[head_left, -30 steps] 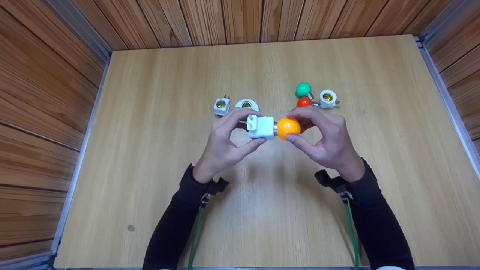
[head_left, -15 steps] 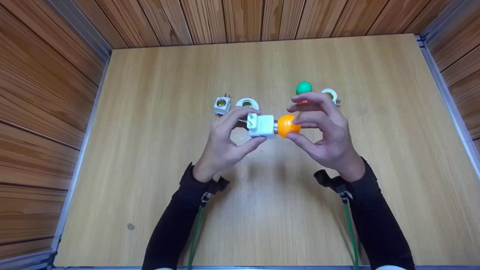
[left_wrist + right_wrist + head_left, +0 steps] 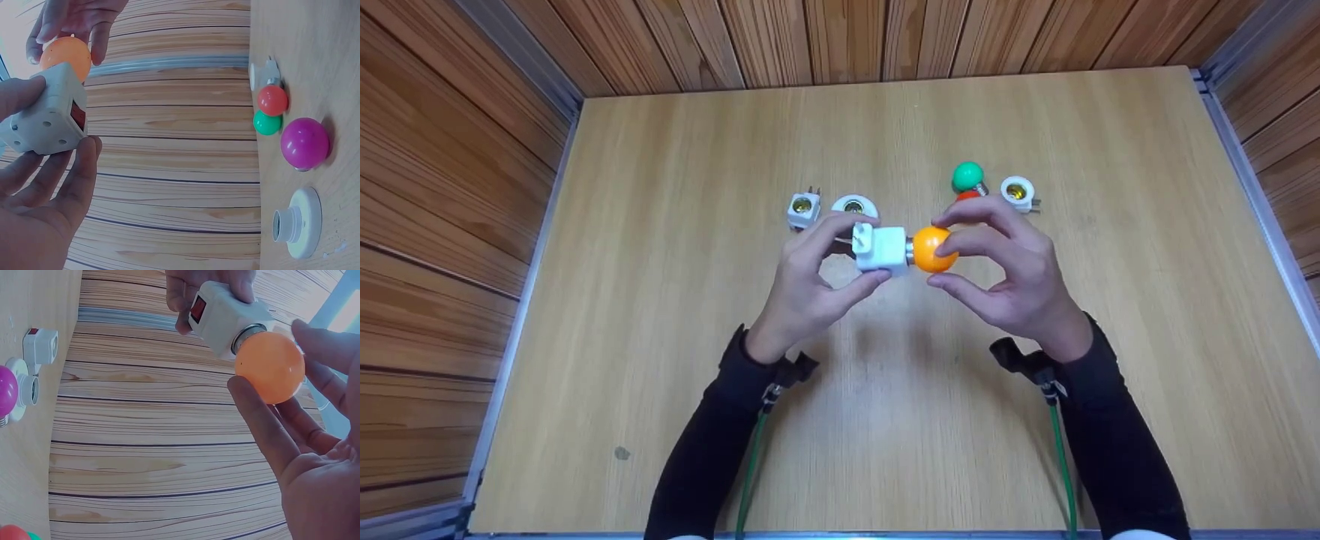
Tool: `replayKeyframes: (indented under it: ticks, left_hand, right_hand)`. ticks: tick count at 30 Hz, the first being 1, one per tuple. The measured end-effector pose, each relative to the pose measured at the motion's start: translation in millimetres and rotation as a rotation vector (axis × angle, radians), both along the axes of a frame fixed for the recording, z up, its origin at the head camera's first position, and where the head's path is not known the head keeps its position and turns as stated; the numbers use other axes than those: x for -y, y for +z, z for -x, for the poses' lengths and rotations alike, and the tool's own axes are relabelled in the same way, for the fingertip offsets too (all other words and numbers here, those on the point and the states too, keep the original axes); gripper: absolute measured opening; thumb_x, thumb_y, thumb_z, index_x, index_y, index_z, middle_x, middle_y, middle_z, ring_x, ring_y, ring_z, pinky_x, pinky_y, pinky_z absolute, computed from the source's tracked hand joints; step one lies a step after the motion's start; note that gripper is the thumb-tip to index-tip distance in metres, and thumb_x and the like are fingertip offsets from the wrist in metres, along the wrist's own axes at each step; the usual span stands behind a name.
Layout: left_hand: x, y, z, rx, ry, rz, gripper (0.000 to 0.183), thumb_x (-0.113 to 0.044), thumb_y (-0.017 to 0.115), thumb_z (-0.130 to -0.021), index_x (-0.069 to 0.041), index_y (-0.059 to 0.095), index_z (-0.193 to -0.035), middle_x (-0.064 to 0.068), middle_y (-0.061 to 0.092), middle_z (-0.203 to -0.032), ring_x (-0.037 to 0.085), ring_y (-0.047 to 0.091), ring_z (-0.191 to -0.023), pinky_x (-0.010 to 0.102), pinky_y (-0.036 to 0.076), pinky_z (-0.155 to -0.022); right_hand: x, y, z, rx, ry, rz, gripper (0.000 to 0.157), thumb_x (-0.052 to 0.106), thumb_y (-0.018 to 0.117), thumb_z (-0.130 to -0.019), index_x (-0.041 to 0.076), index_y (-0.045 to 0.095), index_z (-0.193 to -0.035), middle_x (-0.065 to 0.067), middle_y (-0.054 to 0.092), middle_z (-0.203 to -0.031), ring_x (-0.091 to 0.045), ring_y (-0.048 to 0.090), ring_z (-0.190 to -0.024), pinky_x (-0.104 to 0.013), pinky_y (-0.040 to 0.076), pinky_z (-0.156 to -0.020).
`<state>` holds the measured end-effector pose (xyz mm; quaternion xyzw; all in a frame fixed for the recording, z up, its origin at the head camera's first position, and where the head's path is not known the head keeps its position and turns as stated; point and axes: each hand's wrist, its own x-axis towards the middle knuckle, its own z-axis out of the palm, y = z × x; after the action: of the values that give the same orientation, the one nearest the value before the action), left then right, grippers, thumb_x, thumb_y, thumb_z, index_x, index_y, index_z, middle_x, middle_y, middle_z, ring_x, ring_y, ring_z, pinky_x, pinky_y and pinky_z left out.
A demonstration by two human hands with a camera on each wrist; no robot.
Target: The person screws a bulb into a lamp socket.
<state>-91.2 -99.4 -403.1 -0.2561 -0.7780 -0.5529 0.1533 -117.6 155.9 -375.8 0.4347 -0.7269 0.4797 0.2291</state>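
Head view: the right hand (image 3: 1026,276) has drawn its spread fingers back round the orange bulb (image 3: 928,255), apparently a fresh hold for turning. The left hand (image 3: 808,291) grips the white socket (image 3: 882,250), the bulb at its mouth.

A green bulb (image 3: 266,123), a red bulb (image 3: 273,100) and a purple bulb (image 3: 305,143) lie on the wooden table (image 3: 697,165)

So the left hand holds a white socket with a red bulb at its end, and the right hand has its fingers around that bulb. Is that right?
Not quite: the bulb at the end of the white socket is an orange bulb, not red, as the head view shows. The left hand does hold the socket, and the right hand has its fingers around that bulb.
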Motion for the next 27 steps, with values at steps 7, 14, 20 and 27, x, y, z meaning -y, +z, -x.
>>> replayKeyframes:
  ticks: [7,14,20,27]
  left_hand:
    - [1.2,0.2,0.4,0.014,-0.003,-0.004,0.051,-0.016,0.086,-0.09,0.002,0.065,-0.132,0.015,0.073,-0.128,0.022,0.07,-0.11,0.033,0.065,-0.093]
    - [0.9,-0.2,0.3,0.001,-0.011,-0.022,0.05,-0.016,0.087,-0.089,0.003,0.065,-0.13,0.015,0.074,-0.125,0.022,0.07,-0.108,0.031,0.065,-0.093]
    - [0.0,-0.9,-0.1,0.001,-0.016,-0.02,0.051,-0.017,0.086,-0.09,0.002,0.065,-0.132,0.017,0.073,-0.126,0.022,0.07,-0.109,0.031,0.065,-0.094]
    - [-0.6,-0.8,0.4,0.004,-0.014,-0.021,0.051,-0.016,0.086,-0.09,0.002,0.065,-0.132,0.02,0.073,-0.127,0.023,0.069,-0.11,0.031,0.064,-0.094]
  right_hand:
    - [-1.7,2.0,-0.2,0.013,0.013,-0.041,0.022,0.006,0.088,-0.085,0.0,0.073,-0.099,-0.024,0.067,-0.114,-0.031,0.066,-0.108,-0.015,0.054,-0.107]
    - [0.1,2.7,-1.4,0.001,0.025,-0.029,0.033,-0.016,0.086,-0.073,0.0,0.073,-0.098,-0.025,0.067,-0.113,-0.031,0.066,-0.108,-0.019,0.054,-0.11]
    - [-2.6,3.8,-3.0,0.021,0.02,-0.062,0.03,-0.016,0.082,-0.078,0.001,0.073,-0.101,-0.024,0.068,-0.116,-0.03,0.066,-0.111,-0.017,0.054,-0.111]
    - [-4.7,4.3,-3.3,0.054,0.027,-0.095,0.032,-0.012,0.084,-0.08,0.0,0.072,-0.107,-0.023,0.067,-0.118,-0.028,0.067,-0.11,-0.014,0.057,-0.103]
